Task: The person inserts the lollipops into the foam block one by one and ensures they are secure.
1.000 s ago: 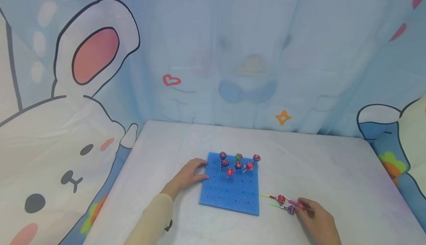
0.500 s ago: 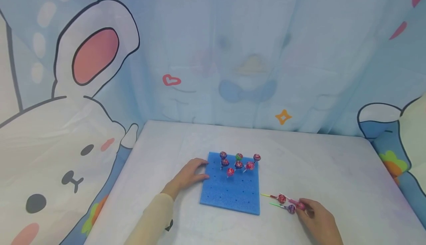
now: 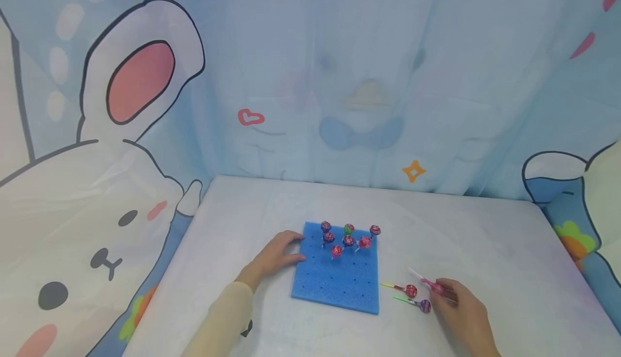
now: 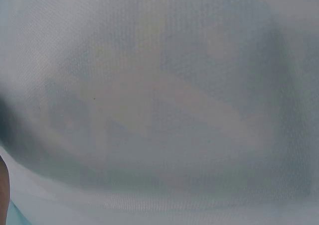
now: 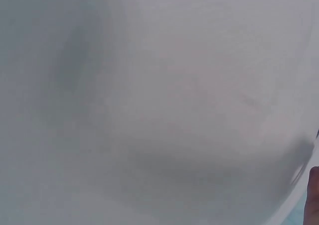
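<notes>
A blue foam board (image 3: 335, 287) with small holes lies on the table. Several lollipops (image 3: 348, 240) stand upright in its back half. My left hand (image 3: 277, 253) rests at the board's left edge, thumb and fingers spread against it. To the right of the board, my right hand (image 3: 461, 308) pinches a pink lollipop (image 3: 437, 288) by its head, its white stick pointing up and left. Beside that hand lie a red lollipop (image 3: 411, 290) with a yellow stick and a purple lollipop (image 3: 425, 306) with a green stick. Both wrist views show mainly blurred pale fabric.
The board stands on a table (image 3: 475, 238) covered in white cloth. Behind it hangs a light blue curtain (image 3: 310, 76) with cartoon prints. A small dark object (image 3: 246, 329) shows next to the left sleeve.
My right hand has moved slightly up and away from the two loose lollipops, with the pink lollipop in its fingers. The left hand stays at the board's edge.
</notes>
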`<state>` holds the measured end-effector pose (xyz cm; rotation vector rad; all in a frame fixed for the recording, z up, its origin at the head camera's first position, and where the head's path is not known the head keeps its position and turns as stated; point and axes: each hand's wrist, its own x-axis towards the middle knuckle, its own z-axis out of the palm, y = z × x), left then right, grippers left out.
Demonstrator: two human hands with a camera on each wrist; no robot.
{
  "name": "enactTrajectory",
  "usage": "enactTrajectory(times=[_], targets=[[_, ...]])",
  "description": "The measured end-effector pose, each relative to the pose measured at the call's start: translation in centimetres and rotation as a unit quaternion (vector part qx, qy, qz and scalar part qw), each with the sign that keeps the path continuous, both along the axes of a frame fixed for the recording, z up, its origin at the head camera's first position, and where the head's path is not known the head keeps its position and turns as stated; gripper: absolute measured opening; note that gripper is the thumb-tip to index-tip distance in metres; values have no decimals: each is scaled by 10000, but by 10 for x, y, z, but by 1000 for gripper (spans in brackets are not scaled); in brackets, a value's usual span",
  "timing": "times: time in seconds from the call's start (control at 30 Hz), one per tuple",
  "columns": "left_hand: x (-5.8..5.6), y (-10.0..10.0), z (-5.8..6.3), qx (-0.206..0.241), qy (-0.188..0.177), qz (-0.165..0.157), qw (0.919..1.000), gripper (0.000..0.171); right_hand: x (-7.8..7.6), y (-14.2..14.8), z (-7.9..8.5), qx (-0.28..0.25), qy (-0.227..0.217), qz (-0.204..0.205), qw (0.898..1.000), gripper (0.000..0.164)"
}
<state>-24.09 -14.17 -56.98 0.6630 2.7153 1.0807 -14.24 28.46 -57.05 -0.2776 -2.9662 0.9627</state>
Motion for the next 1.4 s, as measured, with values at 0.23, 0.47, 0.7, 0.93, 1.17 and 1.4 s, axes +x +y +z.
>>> enactTrajectory(times=[0.23,0.47,0.7,0.93,1.17,1.4], targets=[[-1,0,-2,-35,-1,7,10000,55,-6,-10,10,-143,329,121,9993,40],[-1,0,0,-45,52,-21,10000,55,-12,-22,16,-395,332,169,9985,39],[-1,1,0,-78,67,-20,9999,55,-16,-34,20,-750,425,330,9957,37],[0,1,1,-87,7,16,10000,55,-21,-49,23,-989,376,239,9941,39],[0,1,1,-90,-57,63,9999,55,-23,-61,27,-1248,534,218,9905,37],[0,2,0,-110,-55,47,9999,55,-23,-76,30,-1404,952,477,9844,38]])
